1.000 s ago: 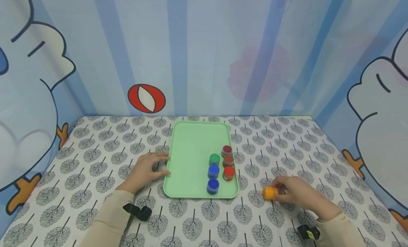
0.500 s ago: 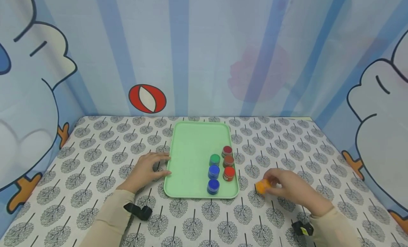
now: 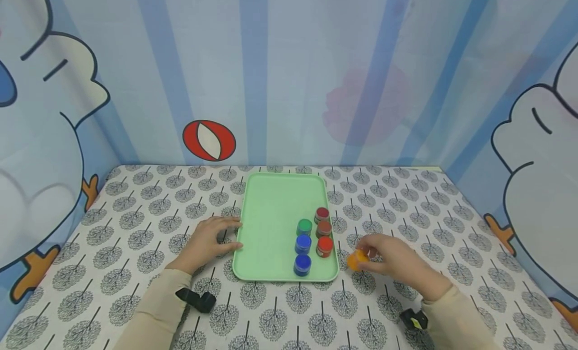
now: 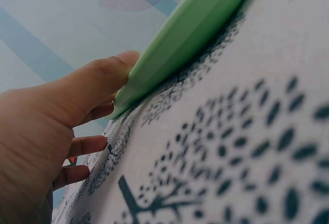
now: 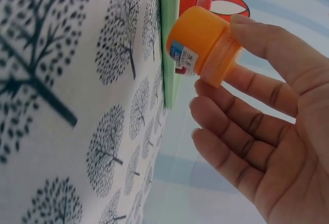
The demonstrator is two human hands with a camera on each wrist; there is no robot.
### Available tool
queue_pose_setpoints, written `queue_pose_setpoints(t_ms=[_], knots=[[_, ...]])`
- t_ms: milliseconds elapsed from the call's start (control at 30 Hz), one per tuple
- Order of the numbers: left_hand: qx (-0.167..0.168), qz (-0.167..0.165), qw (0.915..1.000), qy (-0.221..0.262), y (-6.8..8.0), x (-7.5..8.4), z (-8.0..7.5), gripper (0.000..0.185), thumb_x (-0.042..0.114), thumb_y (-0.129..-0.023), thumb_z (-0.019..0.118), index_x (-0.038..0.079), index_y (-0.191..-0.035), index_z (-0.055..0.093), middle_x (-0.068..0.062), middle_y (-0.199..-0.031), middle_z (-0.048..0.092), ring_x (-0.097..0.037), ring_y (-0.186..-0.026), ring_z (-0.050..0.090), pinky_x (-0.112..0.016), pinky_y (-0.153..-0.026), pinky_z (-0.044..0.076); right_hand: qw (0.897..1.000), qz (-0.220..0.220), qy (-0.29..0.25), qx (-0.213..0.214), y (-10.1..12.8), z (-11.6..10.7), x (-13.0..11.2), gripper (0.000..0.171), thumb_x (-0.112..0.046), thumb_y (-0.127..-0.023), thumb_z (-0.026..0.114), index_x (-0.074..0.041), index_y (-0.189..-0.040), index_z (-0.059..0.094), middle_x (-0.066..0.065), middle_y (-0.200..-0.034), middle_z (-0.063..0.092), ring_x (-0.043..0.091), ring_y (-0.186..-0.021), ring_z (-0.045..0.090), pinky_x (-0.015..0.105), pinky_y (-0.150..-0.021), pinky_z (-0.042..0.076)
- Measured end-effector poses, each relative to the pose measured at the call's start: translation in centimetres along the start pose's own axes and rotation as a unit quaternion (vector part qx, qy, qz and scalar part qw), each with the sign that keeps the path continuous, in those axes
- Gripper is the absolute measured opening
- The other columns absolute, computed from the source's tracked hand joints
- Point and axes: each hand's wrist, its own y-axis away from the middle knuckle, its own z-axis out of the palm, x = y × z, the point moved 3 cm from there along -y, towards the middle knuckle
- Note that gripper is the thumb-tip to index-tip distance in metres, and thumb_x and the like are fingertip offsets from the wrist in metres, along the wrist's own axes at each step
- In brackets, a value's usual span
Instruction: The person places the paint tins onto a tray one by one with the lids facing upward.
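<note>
My right hand (image 3: 395,259) pinches a small orange paint jar (image 5: 200,44) between thumb and fingertips, just right of the green tray (image 3: 266,199). In the right wrist view the jar is tilted on its side, its printed label showing, with its outline overlapping the tray's edge. My left hand (image 3: 203,242) touches the tray's left edge with thumb and fingers spread. The left wrist view shows its thumb (image 4: 108,70) on the rim. On the tray's right side stand two blue jars (image 3: 302,264), a green jar (image 3: 304,226), a bright red jar (image 3: 324,245) and two darker red-brown jars (image 3: 323,227).
A white tablecloth (image 3: 149,229) with a grey tree print lies under everything. Behind it hangs a blue striped curtain (image 3: 289,79) with cartoon figures. Each wrist wears a black strap-on device, the left one (image 3: 196,299) and the right one (image 3: 414,319).
My right hand has moved left with the orange jar, from the open cloth to near the tray's right edge, and the jar has tipped. My left hand has stayed put.
</note>
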Motion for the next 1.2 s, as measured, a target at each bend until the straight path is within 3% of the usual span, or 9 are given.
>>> queue_pose_setpoints(t_ms=[833, 1200], knots=[[-0.008, -0.002, 0.9999, 0.011, 0.0, 0.1, -0.2, 0.055, 0.037, -0.079, 0.077, 0.015, -0.127, 0.063, -0.005, -0.140, 0.056, -0.034, -0.131, 0.047, -0.061, -0.113, 0.027, 1.000, -0.004, 0.022, -0.013, -2.0, 1.2, -2.1, 0.031, -0.032, -0.078, 0.077, -0.016, -0.104, 0.069, -0.009, -0.090, 0.066, 0.007, -0.082, 0.059, 0.024, -0.074, 0.053], [-0.008, -0.002, 0.9999, 0.009, 0.0, 0.0, -0.1, 0.054, 0.038, -0.079, 0.077, 0.016, -0.127, 0.063, -0.004, -0.140, 0.056, -0.033, -0.131, 0.048, -0.060, -0.113, 0.028, 0.999, -0.036, 0.031, -0.006, -2.5, 1.6, -3.2, 0.031, -0.032, -0.078, 0.077, -0.016, -0.103, 0.068, -0.009, -0.088, 0.065, 0.007, -0.077, 0.059, 0.019, -0.067, 0.050]])
